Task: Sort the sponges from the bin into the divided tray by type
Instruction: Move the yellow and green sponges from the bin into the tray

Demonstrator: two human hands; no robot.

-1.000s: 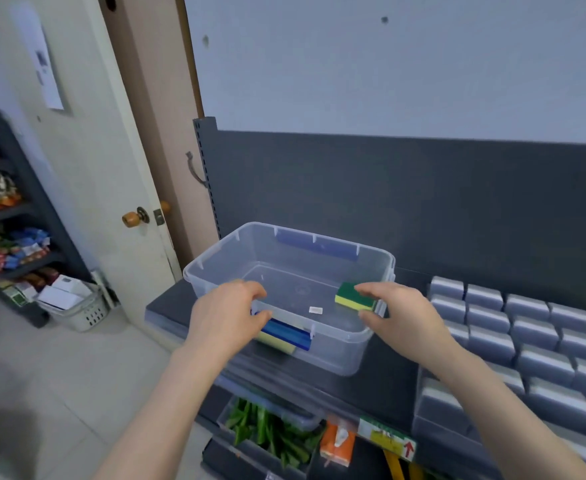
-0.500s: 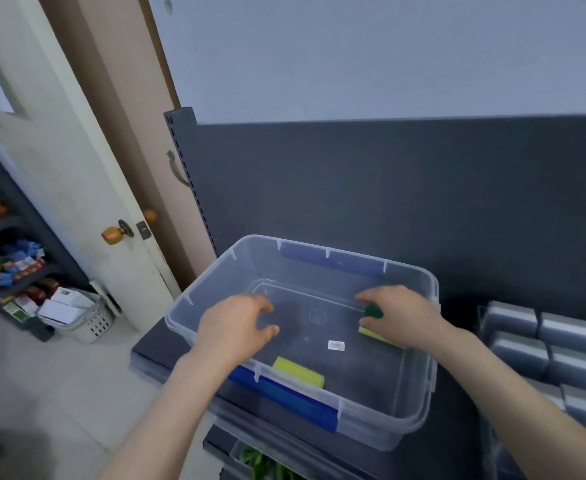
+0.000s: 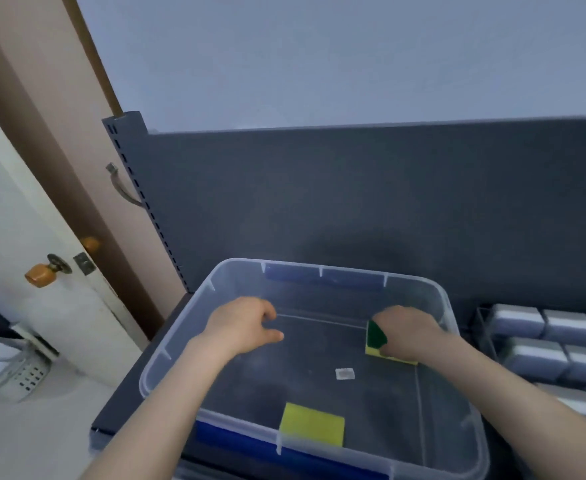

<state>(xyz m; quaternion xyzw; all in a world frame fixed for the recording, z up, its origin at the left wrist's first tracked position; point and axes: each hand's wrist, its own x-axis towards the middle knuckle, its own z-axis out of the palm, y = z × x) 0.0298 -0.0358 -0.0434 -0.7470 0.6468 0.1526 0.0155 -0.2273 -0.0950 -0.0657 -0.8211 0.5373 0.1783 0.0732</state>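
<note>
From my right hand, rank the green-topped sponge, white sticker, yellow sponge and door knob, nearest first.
1. green-topped sponge, in the right hand.
2. white sticker, bin floor.
3. yellow sponge, bin's near wall.
4. door knob, far left.

I seem to be in a small shop or its stockroom. Before me stands a dark shelving back panel (image 3: 353, 202) with a slotted upright (image 3: 135, 192). Identical grey sponges (image 3: 544, 341) sit lined up in rows like stock, and a plain door (image 3: 17, 220) is on my left.

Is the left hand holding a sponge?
No, the left hand is over the clear bin with fingers loosely curled, holding nothing.
</note>
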